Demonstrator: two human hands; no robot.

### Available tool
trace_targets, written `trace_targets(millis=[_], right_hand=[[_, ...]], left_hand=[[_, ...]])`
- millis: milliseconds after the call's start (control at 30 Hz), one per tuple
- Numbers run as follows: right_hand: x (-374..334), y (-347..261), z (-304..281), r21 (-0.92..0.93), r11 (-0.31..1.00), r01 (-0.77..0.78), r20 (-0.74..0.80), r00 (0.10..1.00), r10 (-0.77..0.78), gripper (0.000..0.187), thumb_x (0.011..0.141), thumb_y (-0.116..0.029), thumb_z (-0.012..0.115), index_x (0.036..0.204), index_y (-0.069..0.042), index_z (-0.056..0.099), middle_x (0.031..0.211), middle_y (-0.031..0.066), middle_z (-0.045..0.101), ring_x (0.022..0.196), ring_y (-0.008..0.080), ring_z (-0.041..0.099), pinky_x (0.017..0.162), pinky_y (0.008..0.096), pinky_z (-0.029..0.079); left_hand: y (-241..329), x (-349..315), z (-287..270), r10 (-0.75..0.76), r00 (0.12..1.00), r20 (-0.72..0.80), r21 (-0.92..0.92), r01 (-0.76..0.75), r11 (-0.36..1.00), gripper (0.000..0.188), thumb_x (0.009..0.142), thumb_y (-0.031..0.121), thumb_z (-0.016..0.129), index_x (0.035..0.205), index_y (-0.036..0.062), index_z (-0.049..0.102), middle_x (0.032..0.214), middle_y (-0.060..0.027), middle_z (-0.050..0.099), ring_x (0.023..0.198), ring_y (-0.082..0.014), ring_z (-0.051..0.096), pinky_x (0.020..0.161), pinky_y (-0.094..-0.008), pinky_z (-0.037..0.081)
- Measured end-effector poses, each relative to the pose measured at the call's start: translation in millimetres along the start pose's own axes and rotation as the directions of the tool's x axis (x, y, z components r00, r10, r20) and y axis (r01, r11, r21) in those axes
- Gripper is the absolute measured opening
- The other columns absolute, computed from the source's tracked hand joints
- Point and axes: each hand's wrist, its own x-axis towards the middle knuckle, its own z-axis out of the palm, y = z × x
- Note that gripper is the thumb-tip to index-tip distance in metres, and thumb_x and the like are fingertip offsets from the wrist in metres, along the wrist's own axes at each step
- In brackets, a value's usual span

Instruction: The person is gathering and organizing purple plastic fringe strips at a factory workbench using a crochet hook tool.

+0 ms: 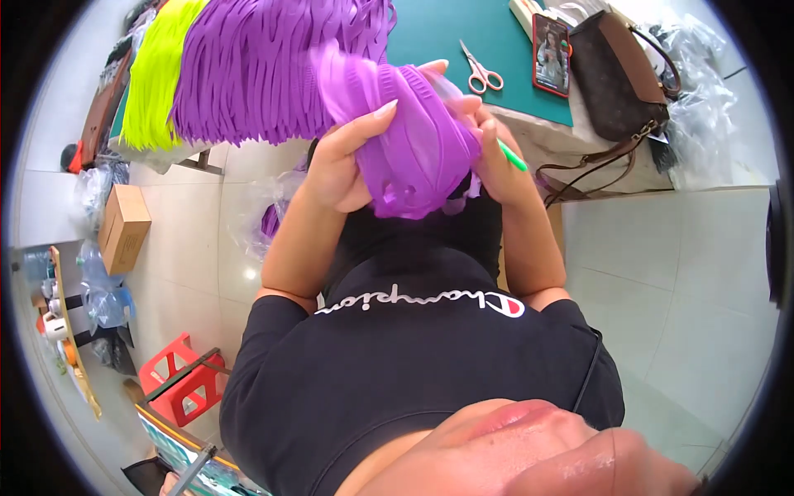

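A bundle of soft, rubbery purple strips (418,153) with ribbed ends is held up in front of my chest, over the near table edge. My left hand (346,161) closes on its left side, thumb lying across the front. At the other side my right hand (496,157) pinches the bundle's edge, fingers bent. A slim bright green stick, like a pen or tool handle (512,155), pokes out from the right hand; its other end is hidden. The bundle's upper left part is smeared by motion. Something thin and translucent shows by the right fingertips.
On the green mat (438,33) lie a heap of purple strips (265,74), neon yellow strips (161,74), pink-handled scissors (482,74) and a red-edged phone (551,58). A brown bag (616,78) sits at right. A cardboard box (124,227) and red stool (182,380) stand left.
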Motion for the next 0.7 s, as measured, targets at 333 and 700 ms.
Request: trace_targets(millis=[333, 700], right_hand=[[-50, -83, -49, -0.525, 0.783, 0.335, 0.332, 0.927, -0.174, 0.06, 0.059, -0.009, 0.087, 0.076, -0.013, 0.03, 0.072, -0.0018, 0.044, 0.063, 0.0046, 0.048, 0.053, 0.0161, 0.035], [-91, -124, -62, -0.42, 0.87, 0.256, -0.051, 0.951, -0.305, 0.045, 0.066, -0.017, 0.078, 0.071, -0.003, 0.036, 0.07, 0.0065, 0.058, 0.066, 0.0133, 0.053, 0.063, 0.0251, 0.043]], left_hand=[[3, -22, 37, 0.288, 0.953, -0.096, 0.226, -0.261, 0.939, 0.051, 0.097, 0.017, 0.049, 0.141, -0.003, 0.033, 0.115, -0.0184, 0.061, 0.109, -0.0246, 0.06, 0.096, -0.0381, 0.047], [-36, -2, 79, 0.179, 0.983, 0.047, -0.064, -0.176, 0.982, 0.061, 0.1, 0.03, 0.042, 0.146, -0.0032, 0.019, 0.141, -0.0199, 0.039, 0.132, -0.0282, 0.04, 0.109, -0.0448, 0.032]])
